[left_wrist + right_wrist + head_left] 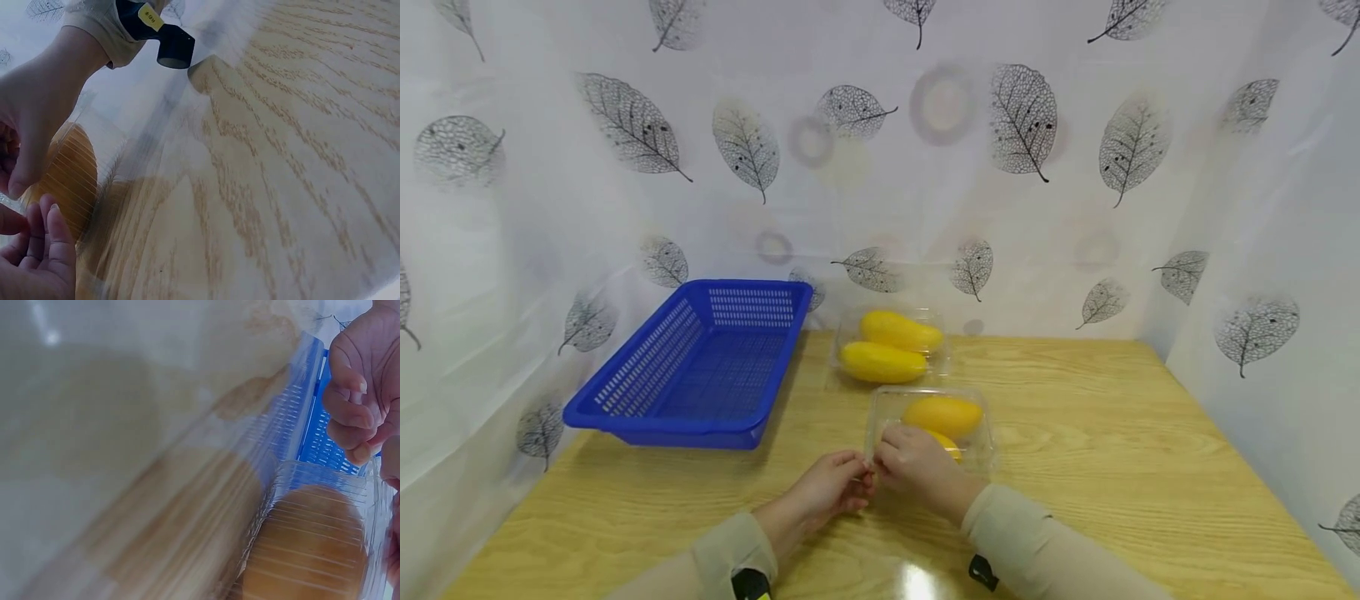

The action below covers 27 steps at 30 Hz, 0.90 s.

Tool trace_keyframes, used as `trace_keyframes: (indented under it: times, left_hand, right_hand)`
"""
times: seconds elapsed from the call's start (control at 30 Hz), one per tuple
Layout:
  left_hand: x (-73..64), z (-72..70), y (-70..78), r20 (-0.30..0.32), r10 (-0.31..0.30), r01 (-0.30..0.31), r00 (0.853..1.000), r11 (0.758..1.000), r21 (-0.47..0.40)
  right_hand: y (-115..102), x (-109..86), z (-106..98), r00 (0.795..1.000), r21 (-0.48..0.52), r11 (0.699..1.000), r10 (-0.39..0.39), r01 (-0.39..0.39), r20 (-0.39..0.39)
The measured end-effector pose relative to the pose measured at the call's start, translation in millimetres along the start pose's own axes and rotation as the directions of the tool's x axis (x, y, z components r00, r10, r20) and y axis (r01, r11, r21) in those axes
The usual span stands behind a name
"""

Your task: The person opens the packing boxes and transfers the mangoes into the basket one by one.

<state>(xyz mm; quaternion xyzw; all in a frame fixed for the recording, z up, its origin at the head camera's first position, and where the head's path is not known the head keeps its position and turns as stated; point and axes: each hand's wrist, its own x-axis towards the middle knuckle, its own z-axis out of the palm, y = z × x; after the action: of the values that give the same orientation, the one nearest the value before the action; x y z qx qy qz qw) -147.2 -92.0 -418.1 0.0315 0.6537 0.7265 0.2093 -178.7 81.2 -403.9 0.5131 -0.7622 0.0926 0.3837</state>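
A clear plastic clamshell box [917, 390] on the table holds two yellow-orange mangoes [943, 415]; the nearer one is partly covered by my right hand [917, 462]. At the box's near left corner, my left hand [831, 487] pinches the edge between thumb and fingers. Close beside it, the right hand grips the same rim with curled fingers. In the right wrist view, a mango [306, 544] shows through the ribbed plastic wall, and the left hand [359, 394] has its fingers bent. The exact contact points at the corner are hard to make out.
A second clear box with two yellow mangoes [883, 362] stands just behind. To the left sits a blue plastic basket [760, 425] with slotted sides. A leaf-print curtain [880, 200] surrounds the wooden table [1112, 450] at the back and sides.
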Motion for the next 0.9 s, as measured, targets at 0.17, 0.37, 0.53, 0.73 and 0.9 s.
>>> trace_keyframes:
  times: [0.17,0.37,0.53,0.73,0.9]
  left_hand:
    - [-0.5,-0.4,-0.9,0.007,0.000,0.000,1.000,1.000,0.002]
    - [-1.0,-4.2,-2.1,0.038,-0.034,0.035,0.999,0.999,-0.030]
    - [-0.6,-7.9,-0.6,0.058,-0.075,0.080,0.995,0.994,-0.079]
    - [-1.4,-8.8,1.6,0.049,-0.058,0.064,0.997,0.991,-0.117]
    - [-0.4,-8.0,2.2,0.052,-0.067,0.072,0.996,0.992,-0.106]
  right_hand:
    - [-2,-1.1,-1,1.000,0.009,1.000,0.020,-0.020,0.014]
    - [-1,-0.6,-4,0.998,0.041,0.999,0.025,-0.027,0.055]
    - [-1,3.3,-8,0.992,0.047,0.997,0.048,-0.053,0.118]
    - [-3,5.1,-11,0.980,0.058,0.994,0.082,-0.094,0.181]
    - [-2,4.5,-10,0.980,0.074,0.992,0.089,-0.103,0.176]
